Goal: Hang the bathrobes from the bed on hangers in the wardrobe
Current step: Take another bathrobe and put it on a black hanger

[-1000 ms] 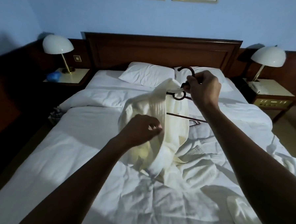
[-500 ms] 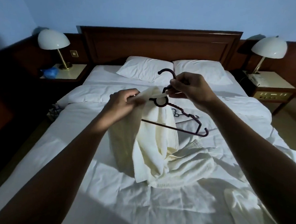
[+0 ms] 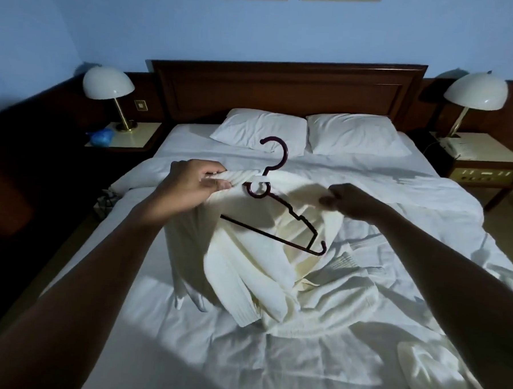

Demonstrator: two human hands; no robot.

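Centrally in the frame, a cream bathrobe point(image 3: 245, 271) is lifted off the white bed point(image 3: 124, 321), its lower folds still heaped on the sheet. A dark hanger point(image 3: 281, 216) sits partly inside it, hook up. The left hand point(image 3: 196, 180) pinches the collar fabric beside the hook; the right hand point(image 3: 350, 200) grips the robe's other shoulder. Both arms reach forward. A second robe point(image 3: 435, 379) lies at lower right.

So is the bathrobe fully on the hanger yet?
Half on. The bathrobe covers the hanger's left arm; its right arm shows bare. Both hands grip the collar.
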